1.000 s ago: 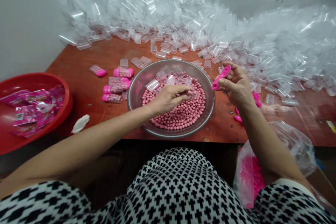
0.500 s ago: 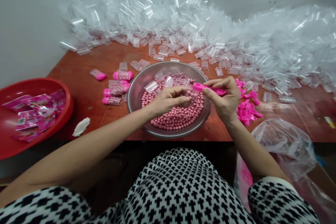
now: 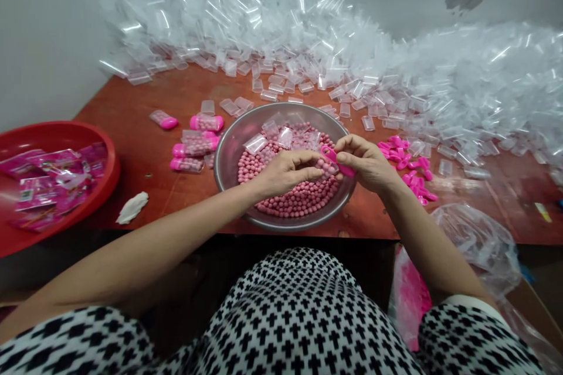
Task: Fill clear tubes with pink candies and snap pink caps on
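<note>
Over a metal bowl (image 3: 229, 187) of pink beads (image 3: 290, 205), my left hand (image 3: 292, 173) pinches a clear plastic tube (image 3: 328, 167) with pink beads inside. My right hand (image 3: 365, 161) grips a bright pink plastic cap (image 3: 345, 169) against the tube's right end. Fingers partly hide where the two meet, so I cannot tell whether the cap is seated. Several clear tubes (image 3: 255, 143) lie on the beads at the bowl's back. Left of the bowl, several bead-filled tubes with pink caps (image 3: 206, 123) rest on the table.
A big heap of clear tubes (image 3: 264, 29) covers the table's back. Loose pink caps (image 3: 413, 170) lie right of the bowl. At left stands a red basin (image 3: 112, 170) with pink packets (image 3: 57, 181); a white scrap (image 3: 132, 208) lies nearby. A clear plastic bag (image 3: 477, 240) hangs at the front right.
My right hand has brought the pink cap down and left to the end of the bead-filled tube. My left hand has shifted slightly right, still pinching the tube.
</note>
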{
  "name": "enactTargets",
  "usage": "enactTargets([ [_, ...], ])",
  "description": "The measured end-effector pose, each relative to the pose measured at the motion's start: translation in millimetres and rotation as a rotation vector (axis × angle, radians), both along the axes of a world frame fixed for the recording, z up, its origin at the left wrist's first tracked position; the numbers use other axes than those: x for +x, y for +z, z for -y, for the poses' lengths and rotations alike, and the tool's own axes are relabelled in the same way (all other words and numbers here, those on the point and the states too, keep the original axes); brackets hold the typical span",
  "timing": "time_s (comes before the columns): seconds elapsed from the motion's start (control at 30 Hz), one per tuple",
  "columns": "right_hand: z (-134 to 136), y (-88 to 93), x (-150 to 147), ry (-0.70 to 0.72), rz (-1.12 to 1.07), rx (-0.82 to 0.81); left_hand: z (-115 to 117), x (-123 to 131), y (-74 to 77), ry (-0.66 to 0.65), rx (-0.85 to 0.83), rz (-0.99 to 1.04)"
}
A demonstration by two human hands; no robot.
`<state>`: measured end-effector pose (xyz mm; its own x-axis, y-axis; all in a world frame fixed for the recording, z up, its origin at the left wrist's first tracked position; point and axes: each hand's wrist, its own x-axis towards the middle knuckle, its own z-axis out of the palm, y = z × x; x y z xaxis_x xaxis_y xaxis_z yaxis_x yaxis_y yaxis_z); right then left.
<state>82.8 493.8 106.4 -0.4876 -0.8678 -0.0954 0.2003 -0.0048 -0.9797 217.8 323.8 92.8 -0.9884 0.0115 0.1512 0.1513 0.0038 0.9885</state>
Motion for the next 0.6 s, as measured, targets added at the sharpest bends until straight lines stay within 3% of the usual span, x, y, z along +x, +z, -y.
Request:
enactTargets([
  [0.17,0.8,6.6,-8.1,0.201,0.012,0.092,1.0,3.5,1.4,0.015,-0.206,-0.037],
  [0.23,-1.0,11.7,-8.6,0.163,-0.107,0.096,1.7,3.4,0.9,0.047,-0.234,-0.036],
  [0.4,-5.9,14.6,4.3,-0.139,-0.486,-0.043,3.3,1.7,-1.8,0.158,-0.352,-0.044],
  [0.6,-5.5,10.0,14.8,-0.045,-0.902,0.031,2.3,3.4,-2.5,0.181,-0.412,-0.132],
])
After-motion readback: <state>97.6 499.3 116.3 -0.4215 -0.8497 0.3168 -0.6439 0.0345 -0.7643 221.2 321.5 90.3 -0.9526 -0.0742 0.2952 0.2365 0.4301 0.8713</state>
